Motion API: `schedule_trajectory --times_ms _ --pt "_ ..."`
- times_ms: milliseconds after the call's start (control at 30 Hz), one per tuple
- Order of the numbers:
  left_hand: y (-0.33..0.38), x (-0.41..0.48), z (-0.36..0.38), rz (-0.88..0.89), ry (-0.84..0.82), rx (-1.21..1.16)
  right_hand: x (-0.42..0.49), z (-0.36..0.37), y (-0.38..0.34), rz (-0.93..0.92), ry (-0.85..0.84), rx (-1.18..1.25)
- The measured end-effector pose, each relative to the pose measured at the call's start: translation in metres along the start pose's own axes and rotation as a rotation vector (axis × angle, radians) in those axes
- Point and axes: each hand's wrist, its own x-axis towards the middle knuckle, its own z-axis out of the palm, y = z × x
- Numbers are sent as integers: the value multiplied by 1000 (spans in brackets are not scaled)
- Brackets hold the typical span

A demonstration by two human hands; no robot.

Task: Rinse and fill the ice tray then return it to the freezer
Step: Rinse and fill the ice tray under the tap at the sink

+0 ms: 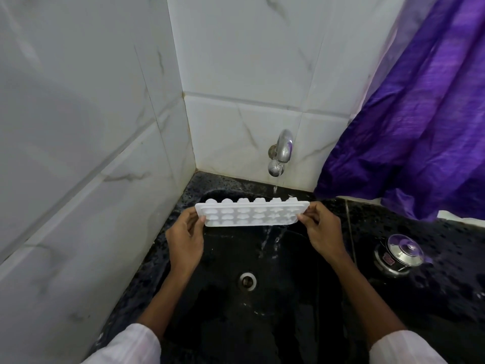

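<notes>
A white plastic ice tray with several shaped cups is held level over the black sink. My left hand grips its left end, thumb on the rim. My right hand pinches its right end. A chrome tap on the back wall runs a thin stream of water onto the tray's right part. Water spills off the tray's front edge into the basin below.
The sink's drain lies below the tray. White marble tiles close in on the left and behind. A purple curtain hangs at the right. A steel lidded pot stands on the black speckled counter to the right.
</notes>
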Motion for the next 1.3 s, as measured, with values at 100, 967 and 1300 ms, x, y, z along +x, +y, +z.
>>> schedule_trajectory --times_ms 100,967,1300 --pt "3 2 1 23 2 -10 0 -6 -6 -18 8 11" --pt "39 12 -6 242 45 -41 -4 -32 -38 -223 203 49" --pt "-1 -7 2 -140 -214 113 -20 16 16 119 93 -37"
